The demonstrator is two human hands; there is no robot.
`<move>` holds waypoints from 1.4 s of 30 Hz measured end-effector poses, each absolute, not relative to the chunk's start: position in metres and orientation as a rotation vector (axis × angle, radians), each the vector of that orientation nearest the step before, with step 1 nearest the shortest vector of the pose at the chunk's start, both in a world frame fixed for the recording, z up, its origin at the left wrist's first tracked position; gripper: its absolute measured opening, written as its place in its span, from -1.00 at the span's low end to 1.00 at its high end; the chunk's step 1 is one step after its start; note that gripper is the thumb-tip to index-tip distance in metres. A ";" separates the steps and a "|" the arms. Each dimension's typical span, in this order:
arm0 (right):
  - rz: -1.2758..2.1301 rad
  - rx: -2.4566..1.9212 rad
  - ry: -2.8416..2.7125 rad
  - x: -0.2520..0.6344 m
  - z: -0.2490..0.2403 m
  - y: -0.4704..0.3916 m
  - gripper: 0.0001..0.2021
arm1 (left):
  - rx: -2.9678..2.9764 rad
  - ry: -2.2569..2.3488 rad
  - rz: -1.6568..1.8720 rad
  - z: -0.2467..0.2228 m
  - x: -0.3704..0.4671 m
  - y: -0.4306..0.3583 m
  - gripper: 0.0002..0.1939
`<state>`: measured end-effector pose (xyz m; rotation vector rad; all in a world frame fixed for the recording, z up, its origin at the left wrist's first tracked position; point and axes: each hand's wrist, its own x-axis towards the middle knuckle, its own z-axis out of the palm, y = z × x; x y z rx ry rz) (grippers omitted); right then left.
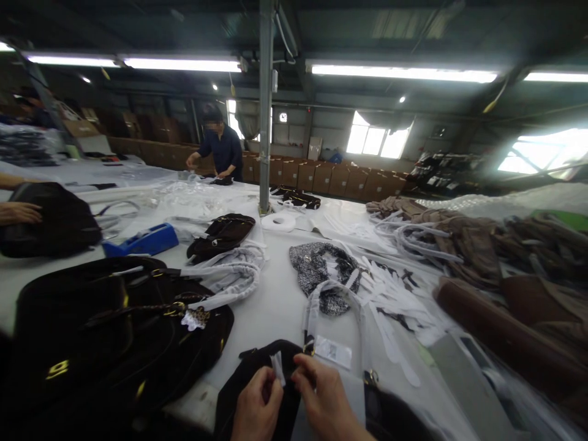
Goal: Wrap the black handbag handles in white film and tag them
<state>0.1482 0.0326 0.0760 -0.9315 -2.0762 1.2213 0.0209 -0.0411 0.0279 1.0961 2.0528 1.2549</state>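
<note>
My left hand (258, 401) pinches a short white strip (278, 367) between thumb and fingertips, above a black bag (250, 370). Close beside it, my right hand (327, 392) has thumb and forefinger drawn together; whatever they may hold is too small to make out. Just past the right fingertips is a gold-coloured ring where a white-wrapped handle (361, 312) joins a dark bag. A printed white label (334, 352) lies inside the handle's loop. The lower part of the bag is partly hidden by my hands.
At left lie a large black bag (68, 324) with gold fittings and a blue tape dispenser (142, 240). A speckled grey fabric piece (316, 263) and white strips (399, 306) lie ahead. Brown bags (473, 239) pile up at right. A co-worker's hand (21, 213) touches another black bag; another person (223, 147) stands beyond.
</note>
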 end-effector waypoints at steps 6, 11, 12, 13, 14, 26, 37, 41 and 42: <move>1.327 -0.900 -2.066 0.129 0.068 0.028 -0.80 | 1.251 2.143 1.217 0.032 0.023 -0.046 -0.76; 1.459 -0.944 -1.994 0.128 0.078 0.035 -0.90 | 1.505 2.199 1.219 0.025 0.024 -0.048 -0.77; 1.442 -0.956 -1.976 0.128 0.078 0.035 -0.92 | 1.537 2.191 1.216 0.023 0.025 -0.048 -0.76; 1.423 -0.963 -1.955 0.128 0.076 0.035 -0.93 | 1.548 2.186 1.214 0.021 0.024 -0.049 -0.74; 1.412 -0.959 -1.940 0.128 0.074 0.035 -0.93 | 1.537 2.186 1.209 0.019 0.024 -0.049 -0.73; 1.506 -0.830 -1.888 0.137 0.063 0.041 -0.93 | 1.111 1.814 1.313 0.037 0.015 -0.045 -0.77; 1.767 -1.259 -1.452 0.118 0.045 0.035 -0.69 | 2.509 2.460 0.961 -0.020 0.028 -0.061 -0.63; 1.793 -1.234 -1.382 0.117 0.038 0.038 -0.67 | 2.443 2.607 0.803 -0.015 0.039 -0.061 -0.61; 1.790 -1.222 -1.372 0.117 0.036 0.038 -0.68 | 2.434 2.611 0.786 -0.013 0.041 -0.060 -0.60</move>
